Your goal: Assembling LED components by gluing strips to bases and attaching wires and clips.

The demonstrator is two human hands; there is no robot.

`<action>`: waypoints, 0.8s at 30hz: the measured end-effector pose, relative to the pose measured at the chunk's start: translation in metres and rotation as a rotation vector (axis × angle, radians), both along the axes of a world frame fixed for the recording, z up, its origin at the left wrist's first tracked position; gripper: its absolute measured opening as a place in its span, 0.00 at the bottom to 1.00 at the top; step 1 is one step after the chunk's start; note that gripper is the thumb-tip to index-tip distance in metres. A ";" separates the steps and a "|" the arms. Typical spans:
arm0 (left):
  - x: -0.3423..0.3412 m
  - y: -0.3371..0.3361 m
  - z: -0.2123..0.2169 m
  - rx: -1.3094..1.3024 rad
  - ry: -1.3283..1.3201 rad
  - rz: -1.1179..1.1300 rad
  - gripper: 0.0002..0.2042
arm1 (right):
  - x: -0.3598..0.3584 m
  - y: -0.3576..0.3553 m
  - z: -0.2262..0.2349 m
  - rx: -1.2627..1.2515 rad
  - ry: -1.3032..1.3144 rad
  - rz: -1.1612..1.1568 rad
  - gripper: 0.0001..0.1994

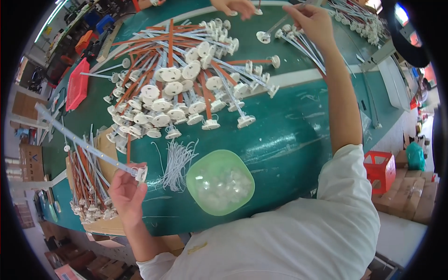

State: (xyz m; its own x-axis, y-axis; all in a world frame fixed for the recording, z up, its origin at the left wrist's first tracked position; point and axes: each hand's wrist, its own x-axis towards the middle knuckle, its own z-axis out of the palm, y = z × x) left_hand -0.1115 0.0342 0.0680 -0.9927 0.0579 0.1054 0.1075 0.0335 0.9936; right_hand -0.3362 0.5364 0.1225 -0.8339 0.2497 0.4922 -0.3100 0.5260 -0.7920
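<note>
Near the left front of the table, my left hand (pixel 127 196) pinches the white round end of a light strip (pixel 88 148). This long, pale strip with small dots points away to the far left. At the far right, my outstretched right hand (pixel 315 25) is closed on the upper end of another strip (pixel 276 26), its white disc (pixel 263 37) hanging lower left. Between my arms lies a big pile of white-disc strips (pixel 172 88), some orange-brown, some silvery. A bundle of thin white cords (pixel 177 165) and a light green bowl (pixel 219 157) holding clear small pieces are nearest my left hand.
Another person's hand (pixel 235 6) is at the far edge. More strips lie on cardboard at the left (pixel 88 182), beside my right forearm (pixel 303 46) and at the far right (pixel 359 21). A red basket (pixel 77 86) stands left; a red stool (pixel 379 170) is right of the green table (pixel 289 154).
</note>
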 end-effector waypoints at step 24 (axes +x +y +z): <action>0.029 0.010 -0.012 -0.059 0.027 -0.059 0.24 | 0.144 0.031 -0.046 0.596 -0.121 -0.161 0.18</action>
State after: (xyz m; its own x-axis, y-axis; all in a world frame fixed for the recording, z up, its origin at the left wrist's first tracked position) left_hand -0.0821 0.0440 0.0560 -0.9843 0.1233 0.1264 0.1374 0.0848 0.9869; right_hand -0.1922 0.5676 0.0769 -0.8671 0.0885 0.4902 -0.1168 0.9205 -0.3728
